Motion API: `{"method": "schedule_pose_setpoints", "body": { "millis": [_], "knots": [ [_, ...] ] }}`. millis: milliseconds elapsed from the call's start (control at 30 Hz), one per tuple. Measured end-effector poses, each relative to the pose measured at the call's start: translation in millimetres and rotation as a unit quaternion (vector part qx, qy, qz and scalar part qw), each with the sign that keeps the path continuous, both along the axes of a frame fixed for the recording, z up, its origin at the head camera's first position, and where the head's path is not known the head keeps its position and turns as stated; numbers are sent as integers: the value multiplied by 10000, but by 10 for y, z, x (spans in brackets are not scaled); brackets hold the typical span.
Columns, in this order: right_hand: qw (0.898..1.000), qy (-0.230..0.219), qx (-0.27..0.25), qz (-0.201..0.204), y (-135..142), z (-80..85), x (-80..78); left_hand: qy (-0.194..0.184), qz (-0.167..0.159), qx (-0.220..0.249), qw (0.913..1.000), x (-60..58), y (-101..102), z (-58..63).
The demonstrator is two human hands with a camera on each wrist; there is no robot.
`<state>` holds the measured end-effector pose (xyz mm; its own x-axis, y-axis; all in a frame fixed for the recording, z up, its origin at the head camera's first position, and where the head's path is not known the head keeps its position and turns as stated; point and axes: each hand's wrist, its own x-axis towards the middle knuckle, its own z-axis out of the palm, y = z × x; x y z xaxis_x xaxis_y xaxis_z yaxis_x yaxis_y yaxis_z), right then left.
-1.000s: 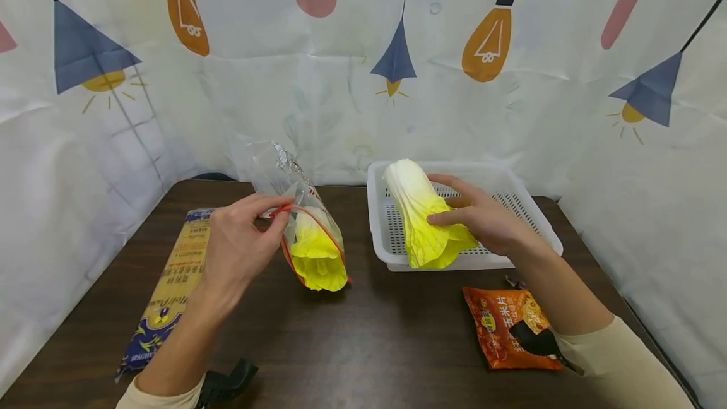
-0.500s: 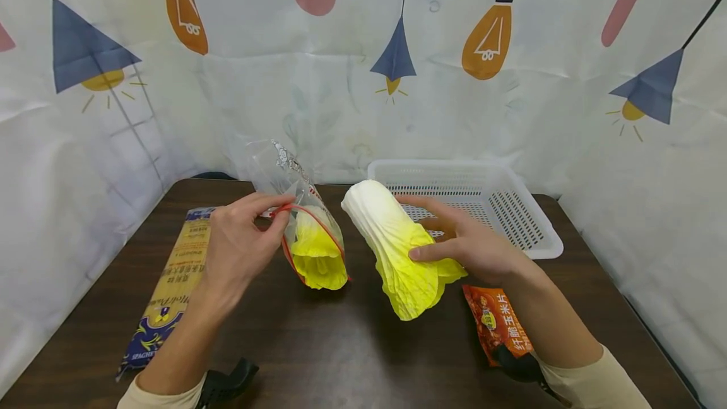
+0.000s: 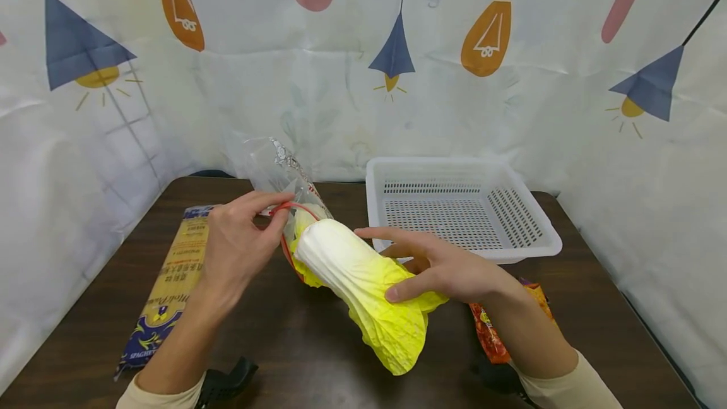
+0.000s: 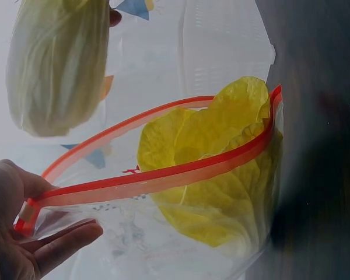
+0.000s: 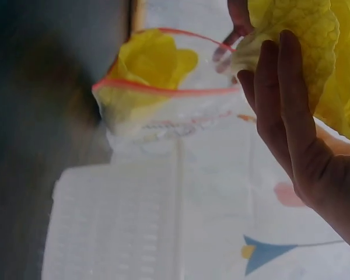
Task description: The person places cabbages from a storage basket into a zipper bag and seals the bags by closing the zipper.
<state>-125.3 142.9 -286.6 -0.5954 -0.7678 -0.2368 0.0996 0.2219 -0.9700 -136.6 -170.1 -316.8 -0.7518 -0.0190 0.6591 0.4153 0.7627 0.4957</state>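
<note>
My left hand (image 3: 241,238) pinches the corner of a clear zip bag (image 4: 157,178) by its red rim, and the bag's mouth gapes. Inside the bag sits one yellow-leaved napa cabbage (image 4: 207,146). My right hand (image 3: 445,267) grips a second napa cabbage (image 3: 363,289), fingers along its far side and thumb on the near side. Its white base points left and stands in front of the bag's mouth in the head view, hiding part of the bagged cabbage. The left wrist view shows that base apart from the red rim.
A white perforated basket (image 3: 462,166) stands at the back right of the dark table (image 3: 272,358). At the left lies a yellow and blue spaghetti pack (image 3: 173,289). An orange-red snack packet (image 3: 490,336) is partly hidden under my right forearm. A printed curtain hangs behind.
My right hand has carried the cabbage from over the basket leftward and nearer, up to the bag's mouth. My left hand keeps its pinch on the bag and has hardly moved.
</note>
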Motion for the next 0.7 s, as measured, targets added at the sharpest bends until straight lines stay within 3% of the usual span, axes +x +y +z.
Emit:
{"method": "schedule_pose_setpoints", "body": {
  "millis": [367,567,700],
  "knots": [
    [9996,-175,-184,151,-187,-177,-60,178,-5,44,9998,-18,15,-19],
    [9957,-548,-678,306,-274,-257,-97,255,8,-18,9997,-17,21,-19],
    [9936,-842,-707,242,-306,-288,-120,239,-4,-37,9997,-12,19,-12]
  ]
}}
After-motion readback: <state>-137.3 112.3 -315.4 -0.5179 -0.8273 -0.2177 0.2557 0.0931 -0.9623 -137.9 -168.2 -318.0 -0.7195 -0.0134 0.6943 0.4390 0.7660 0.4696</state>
